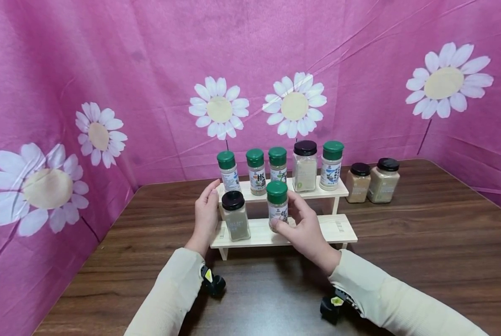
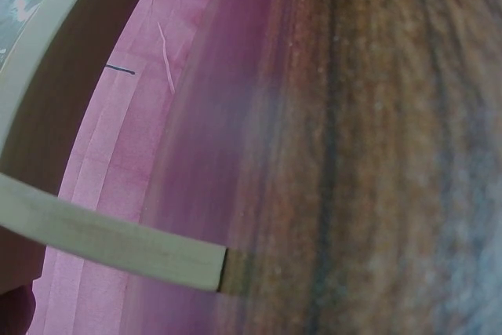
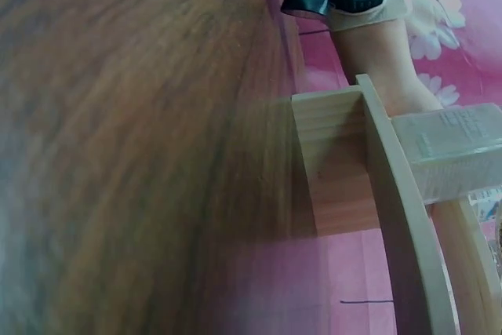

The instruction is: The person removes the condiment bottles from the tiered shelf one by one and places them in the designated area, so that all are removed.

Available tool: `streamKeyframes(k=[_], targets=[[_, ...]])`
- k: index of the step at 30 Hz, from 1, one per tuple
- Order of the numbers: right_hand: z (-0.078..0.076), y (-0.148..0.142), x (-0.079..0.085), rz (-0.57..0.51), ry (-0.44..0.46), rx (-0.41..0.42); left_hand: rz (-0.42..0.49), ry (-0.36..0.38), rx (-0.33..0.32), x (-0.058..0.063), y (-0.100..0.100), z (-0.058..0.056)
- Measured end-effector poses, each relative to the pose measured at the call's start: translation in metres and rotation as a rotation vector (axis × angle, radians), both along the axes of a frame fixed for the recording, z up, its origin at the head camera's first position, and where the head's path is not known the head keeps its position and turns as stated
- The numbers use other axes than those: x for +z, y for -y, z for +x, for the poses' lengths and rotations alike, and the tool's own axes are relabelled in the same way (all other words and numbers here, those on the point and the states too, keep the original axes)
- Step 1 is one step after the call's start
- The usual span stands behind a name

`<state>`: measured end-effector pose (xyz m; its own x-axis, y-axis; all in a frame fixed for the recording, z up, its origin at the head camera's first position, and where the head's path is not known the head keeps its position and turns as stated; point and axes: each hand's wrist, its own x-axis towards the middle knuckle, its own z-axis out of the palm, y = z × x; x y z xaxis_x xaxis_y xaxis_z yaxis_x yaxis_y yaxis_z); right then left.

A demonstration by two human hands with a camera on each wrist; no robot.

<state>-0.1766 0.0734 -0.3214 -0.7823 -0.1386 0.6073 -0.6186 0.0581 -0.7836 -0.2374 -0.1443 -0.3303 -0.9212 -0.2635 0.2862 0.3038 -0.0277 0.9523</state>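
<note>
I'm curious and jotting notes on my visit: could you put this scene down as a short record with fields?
Right hand: holds a green-capped jar at the lower step
Left hand: at the rack's left end
Rack: pale wood, two steps
Upper step: four green-capped jars, one dark-lidded jar
Lower step, left: dark-lidded jar
Table: two dark-lidded jars right of the rack
Backdrop: pink, white daisies

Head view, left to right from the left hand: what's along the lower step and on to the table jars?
Left hand, dark-lidded jar on the lower step, green-capped shaker in the right hand, smaller dark-lidded jar, larger dark-lidded jar.
</note>
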Motion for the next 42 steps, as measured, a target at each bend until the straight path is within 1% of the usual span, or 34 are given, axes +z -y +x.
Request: streamKeyframes(k=[9, 13, 16, 20, 23, 30, 34, 37, 42], targets=[[0.0, -0.01, 0.0, -0.039, -0.059, -0.043, 0.001, 0.018, 0.0, 0.001, 0.0, 0.002], [0.0, -0.014, 0.001, -0.067, -0.069, -0.051, 0.007, 0.017, -0.007, 0.002, 0.0, 0.003], [-0.001, -0.018, 0.002, -0.084, -0.073, -0.054, 0.007, 0.015, -0.009, 0.002, 0.001, 0.003], [-0.002, -0.023, 0.004, -0.118, -0.082, -0.053, -0.019, -0.01, 0.001, 0.0, 0.002, 0.001], [-0.002, -0.028, 0.004, -0.126, -0.095, -0.069, -0.041, -0.026, 0.014, -0.001, 0.002, -0.001], [-0.004, -0.041, 0.003, -0.112, -0.155, -0.115, -0.039, -0.019, 0.021, -0.003, 0.001, -0.002], [-0.003, -0.048, 0.004, -0.113, -0.135, -0.154, -0.028, -0.019, 0.016, -0.003, 0.001, -0.002], [-0.003, -0.054, 0.005, -0.13, -0.122, -0.162, -0.018, -0.018, 0.011, -0.003, 0.001, -0.002], [-0.004, -0.065, 0.005, -0.126, -0.125, -0.195, -0.033, -0.012, 0.013, -0.002, 0.001, -0.001]])
